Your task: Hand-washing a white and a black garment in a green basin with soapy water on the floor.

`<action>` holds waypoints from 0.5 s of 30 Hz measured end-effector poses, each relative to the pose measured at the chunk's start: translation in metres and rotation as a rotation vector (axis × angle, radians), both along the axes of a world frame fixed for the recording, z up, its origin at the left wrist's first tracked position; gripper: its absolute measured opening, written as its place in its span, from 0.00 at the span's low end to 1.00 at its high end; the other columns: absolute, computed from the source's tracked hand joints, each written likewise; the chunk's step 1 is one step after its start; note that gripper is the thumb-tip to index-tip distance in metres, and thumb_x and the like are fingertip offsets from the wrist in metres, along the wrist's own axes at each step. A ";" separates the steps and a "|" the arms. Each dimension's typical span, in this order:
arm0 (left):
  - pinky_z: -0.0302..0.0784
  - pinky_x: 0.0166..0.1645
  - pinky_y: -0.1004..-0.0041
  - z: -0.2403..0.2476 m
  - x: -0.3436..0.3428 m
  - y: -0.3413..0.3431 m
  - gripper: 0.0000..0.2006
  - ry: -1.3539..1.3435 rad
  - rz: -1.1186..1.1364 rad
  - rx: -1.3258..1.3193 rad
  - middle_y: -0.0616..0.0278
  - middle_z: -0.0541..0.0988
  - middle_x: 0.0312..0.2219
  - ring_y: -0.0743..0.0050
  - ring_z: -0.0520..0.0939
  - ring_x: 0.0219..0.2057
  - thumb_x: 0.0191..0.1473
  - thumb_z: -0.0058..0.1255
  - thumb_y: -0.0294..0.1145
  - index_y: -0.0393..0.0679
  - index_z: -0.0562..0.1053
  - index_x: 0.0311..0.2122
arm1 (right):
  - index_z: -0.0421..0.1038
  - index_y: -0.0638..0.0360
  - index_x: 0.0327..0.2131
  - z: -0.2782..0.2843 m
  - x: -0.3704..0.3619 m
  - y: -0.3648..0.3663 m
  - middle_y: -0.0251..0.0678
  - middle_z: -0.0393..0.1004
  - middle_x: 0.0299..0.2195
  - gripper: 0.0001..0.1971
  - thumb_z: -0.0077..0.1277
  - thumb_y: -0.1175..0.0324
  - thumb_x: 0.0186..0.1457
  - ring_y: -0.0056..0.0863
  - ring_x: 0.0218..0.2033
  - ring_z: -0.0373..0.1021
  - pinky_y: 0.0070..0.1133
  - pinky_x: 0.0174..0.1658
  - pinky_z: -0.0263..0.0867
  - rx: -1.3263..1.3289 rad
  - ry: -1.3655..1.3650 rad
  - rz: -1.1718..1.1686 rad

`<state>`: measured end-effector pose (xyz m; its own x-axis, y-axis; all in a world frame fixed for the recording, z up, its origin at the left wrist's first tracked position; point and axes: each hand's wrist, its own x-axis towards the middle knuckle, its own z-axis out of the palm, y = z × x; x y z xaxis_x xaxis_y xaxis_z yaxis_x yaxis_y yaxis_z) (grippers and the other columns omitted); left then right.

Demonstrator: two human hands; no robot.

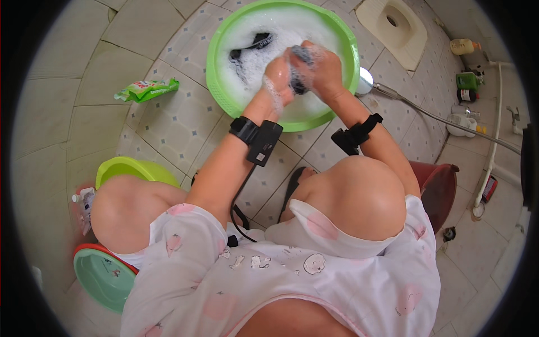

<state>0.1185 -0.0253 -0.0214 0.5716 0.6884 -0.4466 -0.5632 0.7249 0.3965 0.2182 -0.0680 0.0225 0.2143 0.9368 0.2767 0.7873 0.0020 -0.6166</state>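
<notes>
a soaked, crumpled dark cloth (299,85) is held between the left hand (278,78) and the right hand (325,73), both closed on it and streaked with suds, over a round light-green plastic basin (214,78). the basin is filled with dense white foam (317,23), in which dark fabric with pale lettering (260,41) is half sunk on the left. two black wrist straps (243,130) are worn, one per arm. one crinkled green packet (147,90) is laid left of the basin; one white shower head (365,82) with a metal hose is set just beside its right rim. three more plastic vessels are seen: a lime basin (137,168), a mint-green basin (100,283) and a dark-red tub (442,194). the floor (174,121) is covered with pale, diamond-dotted tiles, and a cream squat toilet (412,42) is sunk into it
</notes>
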 end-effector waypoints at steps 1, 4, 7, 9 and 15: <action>0.78 0.41 0.64 -0.004 -0.002 0.004 0.14 0.017 0.019 0.032 0.60 0.77 0.33 0.64 0.79 0.33 0.65 0.36 0.40 0.41 0.70 0.38 | 0.69 0.55 0.26 0.005 -0.008 -0.004 0.42 0.71 0.21 0.12 0.56 0.58 0.52 0.44 0.24 0.68 0.31 0.29 0.65 0.050 0.016 0.067; 0.78 0.42 0.66 -0.006 -0.010 0.014 0.14 -0.107 -0.091 0.024 0.60 0.78 0.33 0.67 0.80 0.34 0.63 0.41 0.41 0.41 0.71 0.36 | 0.72 0.56 0.28 -0.003 -0.009 -0.007 0.41 0.71 0.22 0.14 0.52 0.55 0.54 0.40 0.24 0.69 0.29 0.31 0.66 0.155 0.020 0.184; 0.77 0.44 0.67 0.009 0.004 0.012 0.12 0.004 0.018 0.101 0.61 0.77 0.35 0.69 0.80 0.35 0.64 0.40 0.37 0.40 0.71 0.37 | 0.75 0.52 0.33 -0.012 0.030 0.021 0.46 0.75 0.25 0.13 0.51 0.54 0.54 0.47 0.27 0.71 0.32 0.33 0.68 -0.021 0.237 0.048; 0.77 0.45 0.68 0.020 0.005 0.012 0.11 0.041 0.003 0.173 0.61 0.77 0.35 0.70 0.80 0.36 0.64 0.40 0.36 0.40 0.71 0.38 | 0.75 0.59 0.30 0.006 0.033 0.021 0.41 0.75 0.25 0.17 0.53 0.53 0.54 0.34 0.25 0.70 0.27 0.32 0.66 -0.044 0.391 0.024; 0.75 0.47 0.50 0.030 -0.016 0.024 0.13 0.417 -0.192 0.210 0.61 0.75 0.40 0.68 0.78 0.42 0.61 0.46 0.42 0.45 0.69 0.43 | 0.72 0.63 0.25 0.004 0.039 0.021 0.30 0.69 0.22 0.19 0.57 0.53 0.53 0.20 0.25 0.63 0.20 0.32 0.62 -0.021 0.795 0.042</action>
<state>0.1024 -0.0015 0.0087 0.4989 0.6879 -0.5271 -0.1902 0.6804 0.7078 0.2569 -0.0473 0.0267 0.3046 0.9517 0.0383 0.1110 0.0045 -0.9938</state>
